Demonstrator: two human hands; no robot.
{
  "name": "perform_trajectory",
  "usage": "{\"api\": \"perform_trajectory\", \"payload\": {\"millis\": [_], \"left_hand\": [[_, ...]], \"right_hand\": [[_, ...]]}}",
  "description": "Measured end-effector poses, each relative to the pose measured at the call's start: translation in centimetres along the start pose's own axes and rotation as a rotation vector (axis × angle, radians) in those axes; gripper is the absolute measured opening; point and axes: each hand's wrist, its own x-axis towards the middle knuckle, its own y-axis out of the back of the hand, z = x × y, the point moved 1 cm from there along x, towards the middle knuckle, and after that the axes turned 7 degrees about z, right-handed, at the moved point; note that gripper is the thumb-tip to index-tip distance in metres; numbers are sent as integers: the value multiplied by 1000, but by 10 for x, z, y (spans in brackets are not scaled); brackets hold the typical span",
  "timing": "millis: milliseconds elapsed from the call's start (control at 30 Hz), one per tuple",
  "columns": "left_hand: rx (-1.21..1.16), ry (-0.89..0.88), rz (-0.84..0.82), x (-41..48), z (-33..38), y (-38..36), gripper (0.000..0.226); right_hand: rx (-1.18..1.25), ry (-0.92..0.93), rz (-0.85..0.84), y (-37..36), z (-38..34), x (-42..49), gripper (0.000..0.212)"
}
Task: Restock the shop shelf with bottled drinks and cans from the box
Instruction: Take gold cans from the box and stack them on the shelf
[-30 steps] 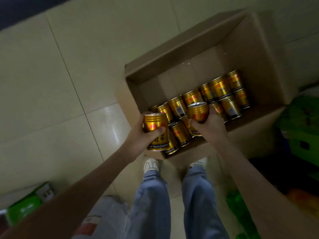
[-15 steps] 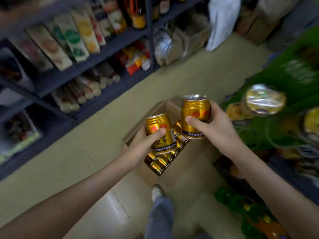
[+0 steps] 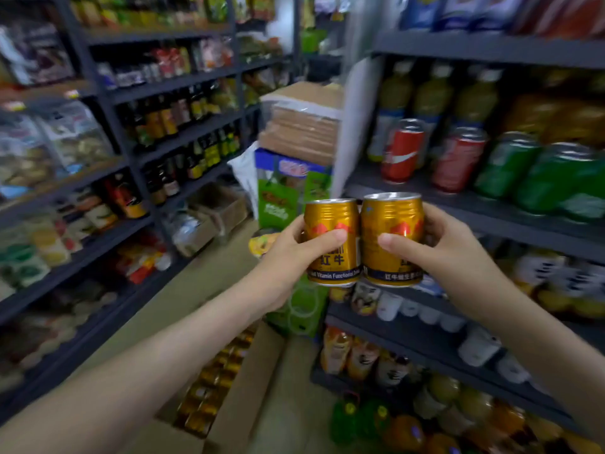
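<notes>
My left hand grips a gold can and my right hand grips a second gold can. Both cans are upright, side by side and touching, held at chest height in front of the drinks shelf on the right. That shelf carries red cans, green cans and bottles behind them. The cardboard box lies on the floor below my arms, with several gold cans still inside.
A dark shelf rack with bottles and snack packs lines the left side of the aisle. Stacked cartons and a green-and-blue case block the aisle's far end. Lower right shelves hold cups and bottles.
I have lifted the two cans out of the box and raised them to shelf height. The view has swung up from the floor to the aisle and shelves.
</notes>
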Motion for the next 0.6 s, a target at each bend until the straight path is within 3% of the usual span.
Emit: {"api": "perform_trajectory", "payload": {"millis": [167,267,367,533,600], "left_hand": [[55,-82,-205,4,30,-137,46],[113,-160,-311,8,53,-205,58],[164,-221,-409,12,75,-264,66],[184,-327,-482,37,105,-344,67],[183,-360,-519,48,115,-369,73]], "right_hand": [[-48,82,237,132,-27,-45,48],[-80,104,372,193,-39,-62,49],[-77,127,501,242,-49,-69,53],[-105,187,650,308,-63,-64,34],[-96,194,684,331,-68,-57,37]]}}
